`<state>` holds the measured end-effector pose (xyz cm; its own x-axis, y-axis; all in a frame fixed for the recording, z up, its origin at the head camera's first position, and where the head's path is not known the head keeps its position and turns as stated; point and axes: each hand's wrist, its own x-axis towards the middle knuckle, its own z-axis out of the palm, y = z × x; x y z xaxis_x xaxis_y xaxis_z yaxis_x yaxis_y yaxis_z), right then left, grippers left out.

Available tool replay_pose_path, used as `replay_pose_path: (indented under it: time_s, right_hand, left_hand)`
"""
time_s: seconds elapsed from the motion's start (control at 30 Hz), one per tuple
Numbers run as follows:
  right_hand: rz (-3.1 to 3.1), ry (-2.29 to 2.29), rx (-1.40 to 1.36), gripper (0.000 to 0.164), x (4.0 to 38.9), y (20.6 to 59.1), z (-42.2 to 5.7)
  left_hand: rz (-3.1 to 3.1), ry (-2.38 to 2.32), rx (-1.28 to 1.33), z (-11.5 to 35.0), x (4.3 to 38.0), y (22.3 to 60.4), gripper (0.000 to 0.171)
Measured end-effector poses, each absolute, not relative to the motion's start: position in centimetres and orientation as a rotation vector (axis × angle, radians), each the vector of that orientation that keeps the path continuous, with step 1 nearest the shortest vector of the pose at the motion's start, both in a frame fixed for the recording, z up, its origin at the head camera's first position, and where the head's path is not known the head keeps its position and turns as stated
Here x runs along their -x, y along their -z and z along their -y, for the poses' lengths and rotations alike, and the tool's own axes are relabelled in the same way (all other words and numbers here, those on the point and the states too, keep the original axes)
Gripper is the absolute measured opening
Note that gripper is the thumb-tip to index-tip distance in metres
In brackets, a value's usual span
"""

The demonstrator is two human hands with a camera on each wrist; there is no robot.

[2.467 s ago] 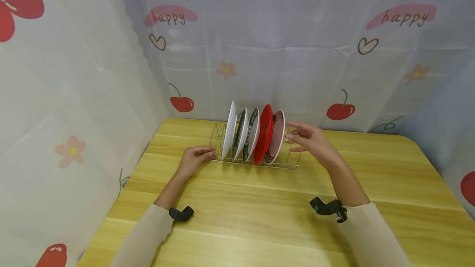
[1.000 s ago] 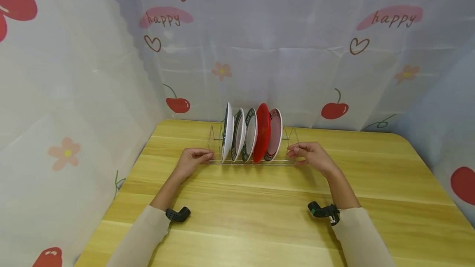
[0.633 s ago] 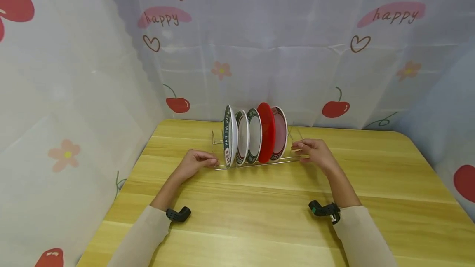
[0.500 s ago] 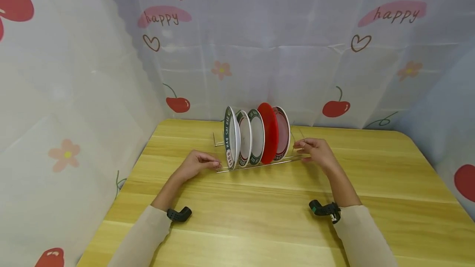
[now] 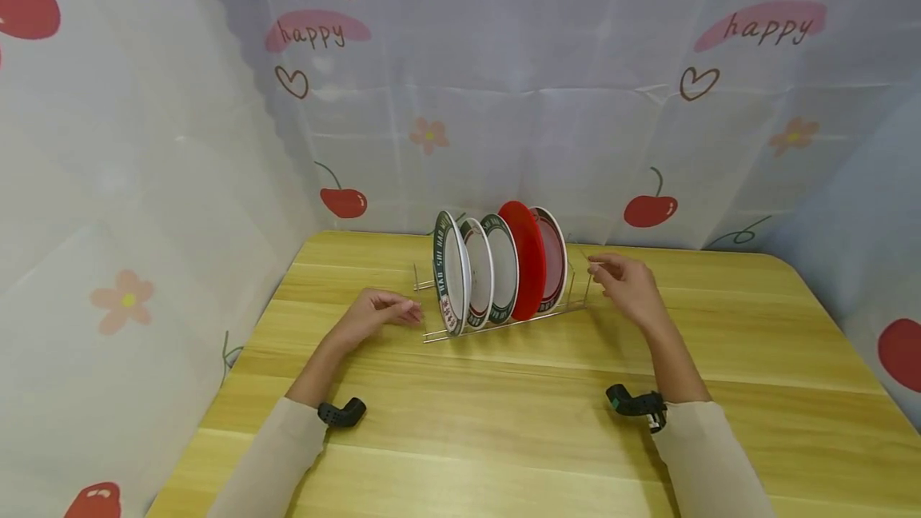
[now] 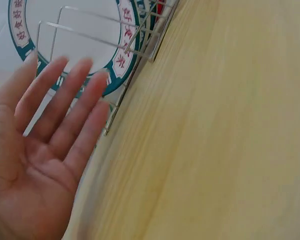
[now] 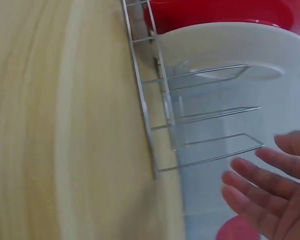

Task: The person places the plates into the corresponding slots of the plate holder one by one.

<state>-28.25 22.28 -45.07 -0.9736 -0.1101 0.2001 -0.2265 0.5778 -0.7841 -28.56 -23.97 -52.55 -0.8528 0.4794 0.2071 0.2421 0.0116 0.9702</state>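
A wire dish rack [image 7: 142, 83] stands on the table at an angle, its left end nearer to me. Several plates lean upright in it: a white plate with a green lettered rim [image 5: 441, 262] at the left, two similar smaller ones, a red plate [image 5: 523, 262] and a pinkish-centred plate [image 5: 554, 258] at the right. My left hand [image 5: 370, 318] is beside the rack's left end, fingers extended and holding nothing in the left wrist view. Just off the right end is my right hand [image 7: 275, 195], its fingers relaxed and spread, with a gap to the wire in the right wrist view.
The wooden table [image 5: 489, 422] meets a white printed curtain [image 5: 504, 134] close behind the rack. Another curtain side [image 5: 144, 182] rises along the table's left edge. A black wrist camera [image 5: 344, 412] sits on each forearm.
Between my hands the rack has turned, its left end swinging toward me, so the plate faces show more. Both hands have since let go, the right one drawing back to the right.
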Motion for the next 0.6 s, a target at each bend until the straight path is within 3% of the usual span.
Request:
replay_pose_path:
  time_s: [0.23,0.43,0.6]
  right_hand:
    - [2.533,-1.428,-0.396,0.039,27.1,42.6,-22.3]
    - [2.747,-1.587,-0.712,0.048,27.0,42.3,-22.1]
    - [2.785,-1.601,-0.813,0.051,27.3,43.1,-21.4]
  left_hand:
    - [-2.214,-2.206,-0.488,24.4,28.8,51.6,0.048]
    - [-2.159,-2.141,-0.586,23.5,28.9,51.2,0.058]
    - [-2.105,-2.088,-0.668,22.9,29.0,51.4,0.059]
